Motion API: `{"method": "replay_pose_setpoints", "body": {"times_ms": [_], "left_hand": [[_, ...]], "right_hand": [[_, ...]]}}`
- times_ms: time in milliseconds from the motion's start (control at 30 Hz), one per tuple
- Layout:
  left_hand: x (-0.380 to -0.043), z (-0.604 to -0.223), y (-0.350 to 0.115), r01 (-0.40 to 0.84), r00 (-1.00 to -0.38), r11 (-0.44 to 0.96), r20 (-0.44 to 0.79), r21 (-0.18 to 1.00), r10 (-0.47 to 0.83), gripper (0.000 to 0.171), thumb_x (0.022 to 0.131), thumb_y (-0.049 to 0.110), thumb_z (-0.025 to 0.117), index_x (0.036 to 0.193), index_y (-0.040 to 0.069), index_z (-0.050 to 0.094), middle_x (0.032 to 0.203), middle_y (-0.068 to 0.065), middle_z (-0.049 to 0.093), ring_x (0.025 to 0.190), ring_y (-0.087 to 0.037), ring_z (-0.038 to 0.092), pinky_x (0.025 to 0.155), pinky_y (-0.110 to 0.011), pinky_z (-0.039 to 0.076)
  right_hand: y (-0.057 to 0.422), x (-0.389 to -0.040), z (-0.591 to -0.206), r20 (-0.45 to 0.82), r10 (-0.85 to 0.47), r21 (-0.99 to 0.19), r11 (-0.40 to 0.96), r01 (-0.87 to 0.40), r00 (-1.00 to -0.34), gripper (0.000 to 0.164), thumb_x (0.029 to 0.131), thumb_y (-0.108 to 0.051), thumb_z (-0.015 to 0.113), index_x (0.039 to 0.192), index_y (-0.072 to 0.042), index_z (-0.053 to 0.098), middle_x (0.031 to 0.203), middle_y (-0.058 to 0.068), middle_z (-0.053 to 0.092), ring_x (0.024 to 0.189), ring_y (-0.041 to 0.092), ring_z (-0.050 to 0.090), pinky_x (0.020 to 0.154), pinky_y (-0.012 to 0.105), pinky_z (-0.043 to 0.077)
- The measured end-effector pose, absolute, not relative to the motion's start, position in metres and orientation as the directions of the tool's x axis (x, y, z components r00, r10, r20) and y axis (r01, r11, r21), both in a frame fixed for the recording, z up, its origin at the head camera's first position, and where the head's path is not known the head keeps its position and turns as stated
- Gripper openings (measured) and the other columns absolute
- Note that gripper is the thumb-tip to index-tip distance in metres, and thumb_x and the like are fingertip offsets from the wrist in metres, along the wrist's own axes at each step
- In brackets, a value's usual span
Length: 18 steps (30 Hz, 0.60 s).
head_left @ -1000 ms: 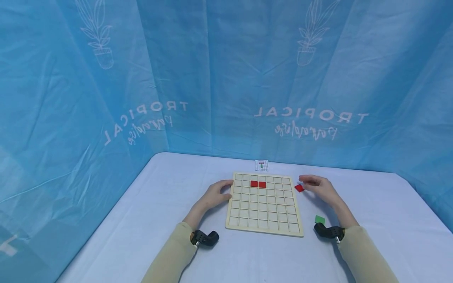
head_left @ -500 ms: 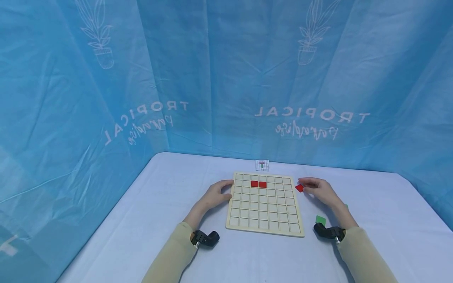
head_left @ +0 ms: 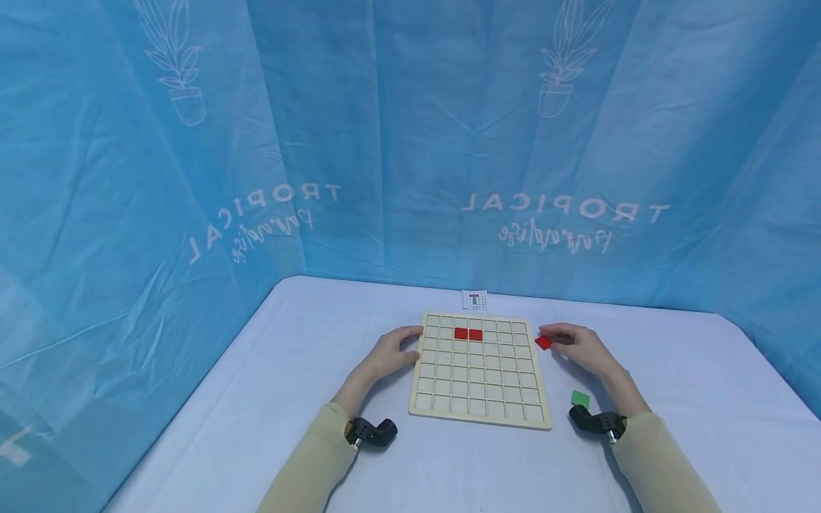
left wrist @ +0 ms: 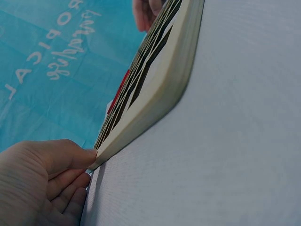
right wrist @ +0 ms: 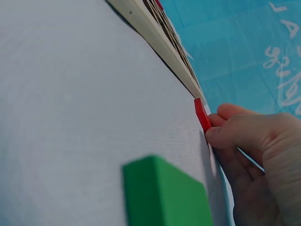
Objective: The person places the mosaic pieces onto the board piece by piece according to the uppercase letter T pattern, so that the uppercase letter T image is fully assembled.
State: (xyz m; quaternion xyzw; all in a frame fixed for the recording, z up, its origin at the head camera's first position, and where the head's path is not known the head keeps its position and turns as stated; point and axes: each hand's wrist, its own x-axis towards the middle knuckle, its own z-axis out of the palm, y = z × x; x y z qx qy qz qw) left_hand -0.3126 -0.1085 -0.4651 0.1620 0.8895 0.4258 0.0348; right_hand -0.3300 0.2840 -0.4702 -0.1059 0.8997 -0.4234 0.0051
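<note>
A pale wooden grid board (head_left: 462, 415) lies flat on the white table. Two red square tiles, a left one (head_left: 461, 333) and a right one (head_left: 475, 335), sit side by side in its second row from the back. My left hand (head_left: 385, 354) rests against the board's left edge, thumb and forefinger spread apart along it; the thumb touches the rim in the left wrist view. Off the board's right side, my right hand (head_left: 585, 348) pinches another red square tile (right wrist: 201, 114) between thumb and fingers. That tile is tilted in the right wrist view, near the board's edge.
A green square tile (head_left: 580, 398) lies on the table by the right wrist. A sliver of another green piece (head_left: 629, 373) shows beside the right forearm. Behind the board lies a small printed grid card (head_left: 474, 300) with a red and green T. Blue curtains (head_left: 423, 142) enclose the table.
My right hand has come down slightly and closed its fingers onto the red tile, which was on the table beneath them. My left hand and the board have stayed put.
</note>
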Motion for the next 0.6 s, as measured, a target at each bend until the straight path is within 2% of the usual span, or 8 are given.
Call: {"method": "replay_pose_setpoints", "body": {"times_ms": [300, 600], "left_hand": [[-0.3136, -0.4663, -0.1081, 0.257, -0.945, 0.583, 0.075, 0.771, 0.318, 0.052, 0.087, 0.007, 0.065, 0.136, 0.005, 0.049, 0.140, -0.011, 0.047, 0.131, -0.027, 0.039, 0.109, -0.041, 0.032], [-0.3135, -0.4659, -0.1086, 0.258, -0.944, 0.575, 0.077, 0.776, 0.320, 0.052, 0.086, 0.007, 0.065, 0.136, 0.005, 0.049, 0.140, -0.011, 0.047, 0.131, -0.027, 0.039, 0.110, -0.041, 0.032]], "right_hand": [[0.2832, -0.3287, -0.4689, 0.112, -0.195, -0.723, 0.656, -0.214, -0.974, 0.034, 0.086, 0.004, 0.059, 0.120, 0.001, 0.062, 0.120, 0.019, 0.060, 0.109, 0.034, 0.057, 0.094, 0.049, 0.047], [0.2860, -0.3312, -0.4704, 0.113, -0.149, -0.697, 0.693, -0.185, -0.982, 0.035, 0.088, -0.002, 0.062, 0.124, -0.002, 0.060, 0.123, 0.018, 0.058, 0.114, 0.035, 0.053, 0.097, 0.052, 0.044]]}}
